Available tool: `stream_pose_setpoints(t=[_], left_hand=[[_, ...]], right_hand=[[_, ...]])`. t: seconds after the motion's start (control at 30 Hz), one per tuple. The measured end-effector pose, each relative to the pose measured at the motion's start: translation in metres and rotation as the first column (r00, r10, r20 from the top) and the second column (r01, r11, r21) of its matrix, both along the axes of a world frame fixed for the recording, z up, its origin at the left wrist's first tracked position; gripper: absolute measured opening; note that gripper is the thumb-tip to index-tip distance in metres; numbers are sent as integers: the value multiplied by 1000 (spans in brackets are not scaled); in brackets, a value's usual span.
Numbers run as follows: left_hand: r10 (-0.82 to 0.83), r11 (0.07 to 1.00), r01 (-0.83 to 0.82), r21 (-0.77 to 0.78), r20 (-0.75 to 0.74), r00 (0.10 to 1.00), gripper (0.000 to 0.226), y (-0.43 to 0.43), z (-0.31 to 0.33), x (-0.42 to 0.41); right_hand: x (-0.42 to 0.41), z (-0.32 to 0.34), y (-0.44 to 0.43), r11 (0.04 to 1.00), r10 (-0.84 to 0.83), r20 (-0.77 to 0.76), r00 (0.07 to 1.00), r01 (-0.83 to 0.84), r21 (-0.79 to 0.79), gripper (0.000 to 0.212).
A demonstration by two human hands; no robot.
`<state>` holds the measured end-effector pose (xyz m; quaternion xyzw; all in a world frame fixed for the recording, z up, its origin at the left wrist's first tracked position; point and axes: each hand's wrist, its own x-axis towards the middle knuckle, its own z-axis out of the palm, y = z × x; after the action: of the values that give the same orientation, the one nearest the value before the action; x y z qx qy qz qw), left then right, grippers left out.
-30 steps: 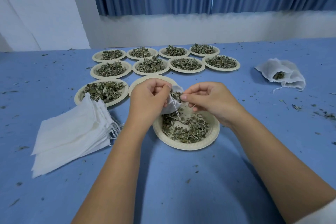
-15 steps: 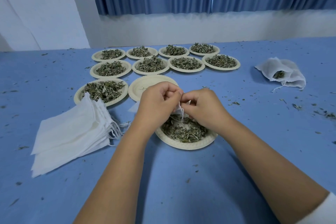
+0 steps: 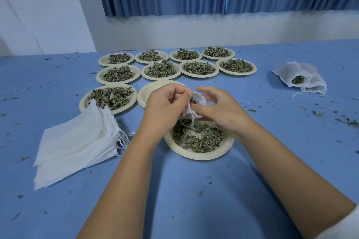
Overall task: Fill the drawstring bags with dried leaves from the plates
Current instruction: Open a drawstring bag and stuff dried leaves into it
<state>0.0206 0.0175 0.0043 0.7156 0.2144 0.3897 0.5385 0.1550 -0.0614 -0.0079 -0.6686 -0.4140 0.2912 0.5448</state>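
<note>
My left hand grips a small white drawstring bag by its mouth, just above the near paper plate of dried leaves. Dark leaves show inside the bag's opening. My right hand touches the bag from the right, its lower fingers against the cloth and the upper fingers spread loosely. The bag's string dangles toward the leaves. Most of the bag is hidden behind both hands.
A stack of flat white bags lies at the left. Several plates of leaves sit in rows behind, one empty plate among them. Filled bags lie at the right. Leaf crumbs dot the blue table.
My right hand has loosened from a tight pinch at the bag's mouth, its fingers now spread. The bag's opening shows between the hands. Both hands sit slightly higher over the plate.
</note>
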Motion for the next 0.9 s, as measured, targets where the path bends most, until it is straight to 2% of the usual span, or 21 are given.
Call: stream_pose_setpoints(t=[0.07, 0.17, 0.37, 0.5, 0.57, 0.63, 0.77, 0.83, 0.9], left_hand=[[-32, 999, 32, 15, -6, 999, 11, -1, 0, 0], [-81, 996, 81, 41, -17, 997, 10, -2, 0, 0], [-173, 982, 176, 72, -50, 984, 12, -8, -1, 1], [-155, 979, 167, 113, -112, 982, 10, -9, -4, 4], [-127, 986, 136, 93, -96, 987, 12, -8, -3, 5], [-85, 995, 87, 50, -47, 995, 13, -6, -1, 3], [87, 996, -87, 7, 15, 996, 14, 3, 0, -2], [171, 985, -171, -12, 18, 985, 14, 10, 1, -5], [221, 974, -218, -66, 51, 974, 14, 17, 3, -10]], right_hand=[[-1, 0, -1, 996, 83, -142, 986, -80, 30, 17], [-3, -1, 0, 999, 30, -96, 995, -26, 43, 3], [-2, -5, 4, 997, -56, -22, 998, 57, 48, 28], [-5, -11, 9, 990, -134, 49, 990, 131, 58, 38], [-7, -11, 9, 990, -120, 65, 991, 115, 77, 32], [-6, -9, 8, 996, -31, 39, 999, 28, 82, 17], [1, -3, 5, 987, 150, -117, 982, -142, 77, 8], [5, 2, 4, 993, 101, -139, 985, -91, 75, 9], [8, 3, 3, 999, 9, -54, 999, -7, 37, 17]])
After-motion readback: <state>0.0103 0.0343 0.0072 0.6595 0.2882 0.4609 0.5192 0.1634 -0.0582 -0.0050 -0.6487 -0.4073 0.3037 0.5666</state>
